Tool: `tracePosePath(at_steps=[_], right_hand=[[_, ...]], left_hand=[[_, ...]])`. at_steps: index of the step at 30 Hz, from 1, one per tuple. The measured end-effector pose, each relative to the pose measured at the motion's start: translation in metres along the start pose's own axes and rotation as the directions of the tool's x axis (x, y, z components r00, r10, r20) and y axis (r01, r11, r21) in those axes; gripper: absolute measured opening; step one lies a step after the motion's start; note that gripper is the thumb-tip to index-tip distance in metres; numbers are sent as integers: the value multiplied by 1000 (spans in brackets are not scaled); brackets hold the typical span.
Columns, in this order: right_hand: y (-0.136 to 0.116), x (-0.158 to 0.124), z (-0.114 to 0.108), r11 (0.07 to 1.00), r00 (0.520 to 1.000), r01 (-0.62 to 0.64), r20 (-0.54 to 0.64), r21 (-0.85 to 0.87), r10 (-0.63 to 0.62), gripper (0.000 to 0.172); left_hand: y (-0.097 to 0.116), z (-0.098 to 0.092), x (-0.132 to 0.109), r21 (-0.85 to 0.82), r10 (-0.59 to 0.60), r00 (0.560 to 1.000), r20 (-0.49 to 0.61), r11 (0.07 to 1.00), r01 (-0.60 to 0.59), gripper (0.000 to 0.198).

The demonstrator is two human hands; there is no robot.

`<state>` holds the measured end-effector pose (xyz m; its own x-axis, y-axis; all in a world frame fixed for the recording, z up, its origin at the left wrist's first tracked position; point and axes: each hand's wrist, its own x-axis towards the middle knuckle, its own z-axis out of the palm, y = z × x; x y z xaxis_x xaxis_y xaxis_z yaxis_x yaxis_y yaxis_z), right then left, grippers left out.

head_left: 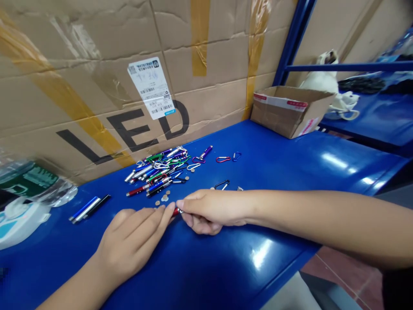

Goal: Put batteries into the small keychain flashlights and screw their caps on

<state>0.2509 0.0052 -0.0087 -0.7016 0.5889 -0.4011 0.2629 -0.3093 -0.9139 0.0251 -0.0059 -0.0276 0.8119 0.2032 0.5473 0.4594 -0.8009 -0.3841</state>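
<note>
My right hand (211, 211) is closed around a small red pen-shaped torch (176, 211), of which only the tip shows. My left hand (132, 241) rests on the blue table (274, 172), and its fingertips pinch or touch that same tip. Just beyond the fingers lie a few small round button cells (163, 199). Farther back is a pile of several coloured mini torches (158, 170) with carabiner clips. A black carabiner (222, 184) lies just behind my right hand.
A large cardboard box marked LED (129, 86) stands along the back. An open small carton (288, 110) sits at the back right. Loose red and blue carabiners (229, 158), three torches (88, 209) and plastic bags (29, 198) at left are on the table.
</note>
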Motion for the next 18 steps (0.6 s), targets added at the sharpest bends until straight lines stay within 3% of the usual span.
tracePosePath(at_steps=[2, 4, 5, 6, 8, 10, 12, 14, 18], right_hand=[[-4, -3, -4, 992, 1000, -10, 17, -127, 12, 41], [-10, -8, -14, 914, 998, 50, -4, -403, -57, 41], [-14, -12, -23, 812, 990, 92, -32, -576, -135, 39], [-18, -17, -33, 649, 965, 98, -86, -754, -246, 36], [-24, -27, -58, 323, 861, -139, -275, -936, -428, 32], [-29, -35, -84, 151, 789, -374, -400, -915, -467, 25], [-29, -38, -105, 73, 818, -469, -464, -880, -340, 22], [-28, -36, -116, 58, 856, -466, -466, -883, -225, 22], [-22, -25, -119, 64, 881, -432, -436, -900, -184, 22]], left_hand=[[0, 0, 0, 18, 6, 1000, 12, 1000, -7, 48], [1, 2, 3, -13, -37, 999, 20, 999, 38, 43], [1, 3, 6, -47, -79, 996, 27, 996, 80, 39], [2, 4, 9, -82, -133, 991, 34, 987, 135, 34], [4, 6, 14, -139, -247, 968, 41, 958, 250, 24], [5, 7, 17, -171, -332, 942, 47, 927, 335, 20], [6, 8, 18, -195, -371, 927, 50, 907, 373, 19], [6, 7, 16, -222, -386, 920, 65, 893, 391, 19], [5, 8, 13, -261, -396, 913, 100, 875, 408, 20]])
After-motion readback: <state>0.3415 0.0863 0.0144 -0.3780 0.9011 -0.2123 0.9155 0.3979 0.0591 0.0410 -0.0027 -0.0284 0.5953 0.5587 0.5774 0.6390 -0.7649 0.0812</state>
